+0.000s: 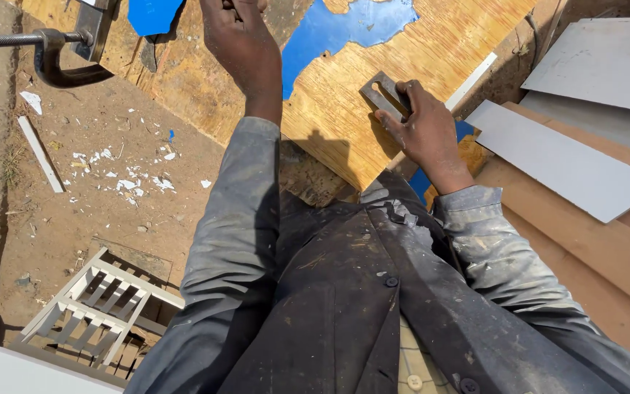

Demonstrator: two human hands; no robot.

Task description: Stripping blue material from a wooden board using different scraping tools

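Outdoors, listed from the far left across to the right.

1. Metal clamp [56, 55]: dark curved frame with a threaded screw, gripping the board's edge, left of the left hand.
2. White chips and strip [41, 155]: scattered on the bare dirt ground [74, 219], below and left of the left hand.
3. White slatted frame [100, 299]: lying on the ground, low and well left of both hands.
4. Left hand [238, 40]: raised over the upper part of the board, fingers cut off by the top edge of the view; whether it grips anything cannot be told.
5. Plywood board [344, 124]: worn, yellow-brown, with patches of blue covering; lies under both hands.
6. Flat metal plate [382, 93]: grey, with a slot cut in it, lying on the board just left of the right hand's knuckles, fingers closed over its right end.
7. Right hand [424, 131]: pressed down on the board, clamped on the plate, well apart from the left hand.
8. Grey sheets [570, 160] and bare wooden planks [592, 248]: stacked to the right of the right hand.
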